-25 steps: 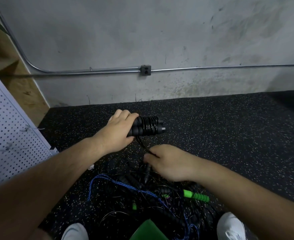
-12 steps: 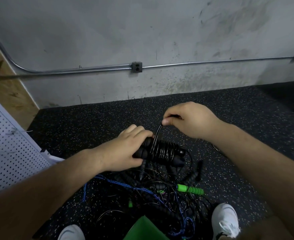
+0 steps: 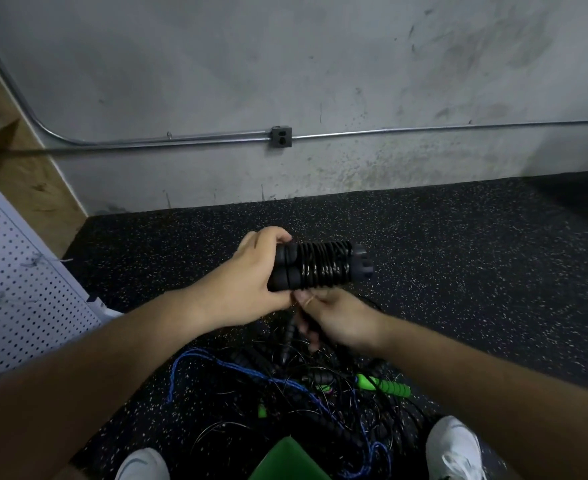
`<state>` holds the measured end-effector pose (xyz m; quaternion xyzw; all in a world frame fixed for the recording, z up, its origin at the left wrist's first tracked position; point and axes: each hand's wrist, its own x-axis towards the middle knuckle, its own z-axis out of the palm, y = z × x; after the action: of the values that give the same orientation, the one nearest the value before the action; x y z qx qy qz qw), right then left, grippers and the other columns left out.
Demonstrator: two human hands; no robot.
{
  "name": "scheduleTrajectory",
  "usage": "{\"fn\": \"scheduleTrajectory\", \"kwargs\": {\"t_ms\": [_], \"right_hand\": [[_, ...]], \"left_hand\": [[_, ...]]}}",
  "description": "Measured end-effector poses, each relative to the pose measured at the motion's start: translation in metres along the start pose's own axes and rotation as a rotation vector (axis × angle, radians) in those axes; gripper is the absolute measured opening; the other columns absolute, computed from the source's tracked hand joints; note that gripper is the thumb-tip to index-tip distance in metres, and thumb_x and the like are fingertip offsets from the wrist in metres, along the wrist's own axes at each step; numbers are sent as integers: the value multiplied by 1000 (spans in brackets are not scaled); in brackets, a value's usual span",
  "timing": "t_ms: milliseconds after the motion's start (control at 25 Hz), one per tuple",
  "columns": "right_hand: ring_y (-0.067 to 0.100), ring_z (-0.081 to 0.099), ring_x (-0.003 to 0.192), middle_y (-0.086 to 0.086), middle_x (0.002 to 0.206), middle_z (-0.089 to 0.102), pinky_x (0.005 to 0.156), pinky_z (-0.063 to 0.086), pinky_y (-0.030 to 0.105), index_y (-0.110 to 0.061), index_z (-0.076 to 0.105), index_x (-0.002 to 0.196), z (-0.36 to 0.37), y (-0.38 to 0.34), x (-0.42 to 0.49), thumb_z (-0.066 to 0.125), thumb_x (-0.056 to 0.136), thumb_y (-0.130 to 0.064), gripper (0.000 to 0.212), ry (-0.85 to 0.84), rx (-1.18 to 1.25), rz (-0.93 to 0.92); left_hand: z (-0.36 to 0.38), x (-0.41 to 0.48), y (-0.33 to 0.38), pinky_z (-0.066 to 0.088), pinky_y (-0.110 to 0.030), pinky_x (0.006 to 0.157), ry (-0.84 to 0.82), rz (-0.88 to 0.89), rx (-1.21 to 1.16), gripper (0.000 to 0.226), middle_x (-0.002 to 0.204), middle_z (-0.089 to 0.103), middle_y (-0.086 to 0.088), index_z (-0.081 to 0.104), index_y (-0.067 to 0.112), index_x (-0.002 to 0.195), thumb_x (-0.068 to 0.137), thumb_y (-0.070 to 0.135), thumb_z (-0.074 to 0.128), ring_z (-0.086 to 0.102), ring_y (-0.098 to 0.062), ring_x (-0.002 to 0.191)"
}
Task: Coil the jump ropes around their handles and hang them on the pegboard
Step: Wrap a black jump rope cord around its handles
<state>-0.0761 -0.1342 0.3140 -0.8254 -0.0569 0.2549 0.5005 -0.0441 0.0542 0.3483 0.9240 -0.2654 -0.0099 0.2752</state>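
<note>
The left hand (image 3: 251, 285), forearm reaching in from the lower left, is gripping one end of two black handles (image 3: 287, 271) held side by side, level above the floor (image 3: 459, 271), its fingers curling over the top. Black rope (image 3: 323, 266) is lying in tight turns round their middle. The right hand (image 3: 337, 317), just beneath, is pinching the free strand between thumb and forefinger, beside the left thumb. Other jump ropes (image 3: 303, 382) are lying tangled on the floor below; the pegboard (image 3: 15, 289) is standing at left.
</note>
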Motion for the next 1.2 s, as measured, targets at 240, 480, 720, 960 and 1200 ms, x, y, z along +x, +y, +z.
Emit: {"fn": "scheduleTrajectory", "kwargs": {"t_ms": [240, 480, 720, 960, 1200], "right_hand": [[17, 55, 47, 8, 65, 55, 47, 45, 25, -4, 47, 95, 43, -31, -14, 38, 108, -31, 31, -98, -170, 34], [16, 53, 75, -2, 92, 62, 67, 45, 29, -18, 58, 103, 5, -66, -35, 40, 107, -32, 22, 262, -984, -327], [7, 62, 99, -16, 106, 67, 78, 47, 26, -37, 69, 110, -57, -59, -7, 51, 101, -39, 20, 372, -1104, -491], [12, 69, 84, 4, 95, 72, 70, 53, 18, 7, 66, 112, -89, -43, 1, 57, 98, -3, 19, 49, -110, -166], [12, 58, 59, 0, 70, 58, 58, 53, 27, -19, 62, 90, -17, -41, 22, 45, 104, -6, 25, 158, -46, -304]], "left_hand": [[3, 21, -38, 38, -36, 109, 22, 6, 332, 62, 127, 42, -4, 39, 7, 140, 86, 15, 68, 34, -16, 115], [11, 21, -41, 37, -35, 107, -61, 48, 363, 64, 124, 37, 1, 40, 13, 136, 82, 15, 75, 30, -12, 113], [16, 7, -13, 37, -25, 108, -164, 157, 306, 66, 116, 29, 8, 29, 12, 142, 87, 15, 67, 29, -6, 108], [4, -6, 19, 58, -31, 76, -32, 150, -386, 99, 112, 54, 0, 10, 39, 145, 81, 7, 79, 66, -18, 88], [-4, 9, -11, 43, -22, 96, 155, -108, -305, 60, 125, 53, 4, 30, 22, 139, 93, 30, 69, 55, -6, 114]]}}
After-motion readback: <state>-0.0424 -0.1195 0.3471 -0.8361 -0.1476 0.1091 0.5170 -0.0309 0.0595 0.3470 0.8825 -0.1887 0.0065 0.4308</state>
